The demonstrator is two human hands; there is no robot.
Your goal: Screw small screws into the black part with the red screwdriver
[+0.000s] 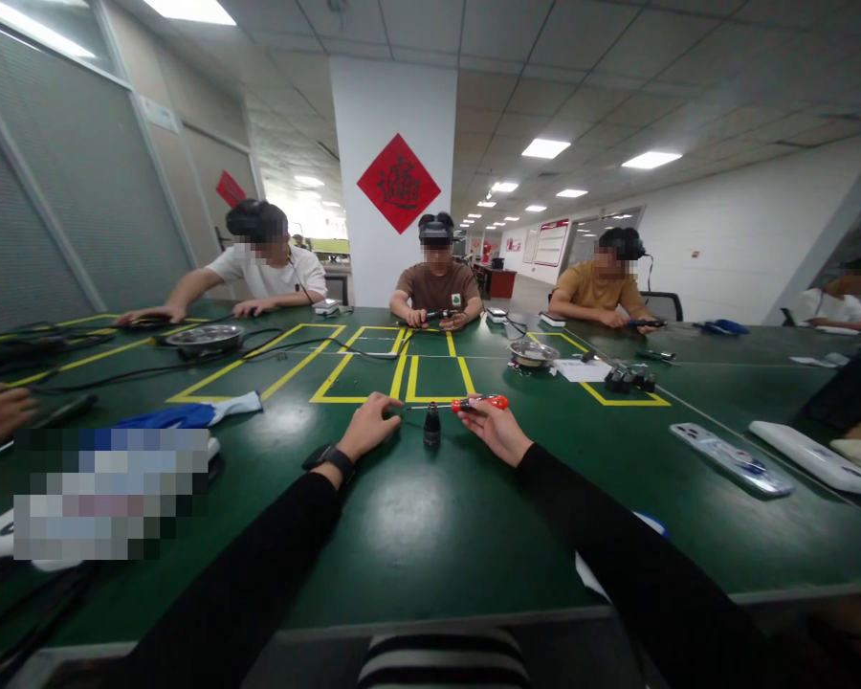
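Note:
My right hand is closed round the red handle of a screwdriver, which lies level with its thin shaft pointing left. The shaft passes over or just behind a small black cone-shaped part standing upright on the green table. To the left of that part, my left hand has its fingers bent together near the shaft's tip; whether something small is between them is too small to tell. A dark watch sits on my left wrist.
Metal bowls stand farther back. Black parts and a clear case lie right. A blue-white glove and cables are left. Several people sit around; one person's hand is at the left edge.

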